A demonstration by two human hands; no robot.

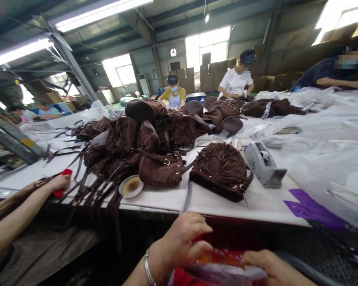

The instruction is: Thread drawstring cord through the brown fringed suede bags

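Observation:
My left hand (186, 238), with a silver bangle at the wrist, is in front of the table edge. Its fingers are bent, with a gap between thumb and forefinger and nothing visible between them. Lower right, my right hand (264, 264) is closed on a clear plastic bag (226, 272) over my lap. Something red and orange (220, 256) shows behind the bag, partly hidden. On the table beyond my hands lies a dark brown fringed bag (222, 169). Left of it is a smaller brown bag (161, 169) with a buckled strap.
A grey tape dispenser (264, 163) stands right of the fringed bag, near purple pieces (314, 208). A small dish (131, 186) sits by a heap of brown bags (119, 135). Plastic sheets (328, 151) cover the right side. At left, a co-worker's hand (59, 183) holds something red.

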